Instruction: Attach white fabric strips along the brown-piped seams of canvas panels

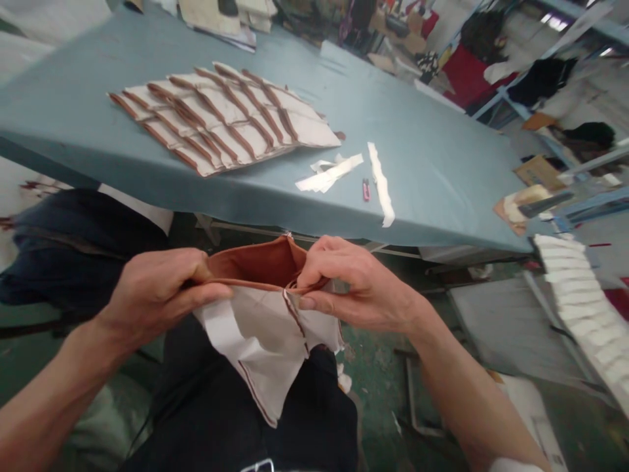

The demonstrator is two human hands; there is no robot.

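Observation:
Above my lap I hold a sewn fabric pouch (260, 328), pale grey-white outside and rust-brown inside. Its mouth is spread apart, so the brown inner face shows. My left hand (157, 282) pinches the left part of the brown-edged rim between thumb and fingers. The right part of the rim, beside a seam, is pinched by my right hand (351, 282). The pouch's lower corner hangs down as a point over my dark trousers. Some of the rim lies hidden under my fingers.
On the blue-covered table (442, 177) ahead lie overlapping rows of similar brown-edged pieces (221, 118). Nearer its front edge are white strips (331, 174), a longer white strip (379, 183) and a small pink tool (365, 190). A dark cloth bundle (73, 242) sits at left.

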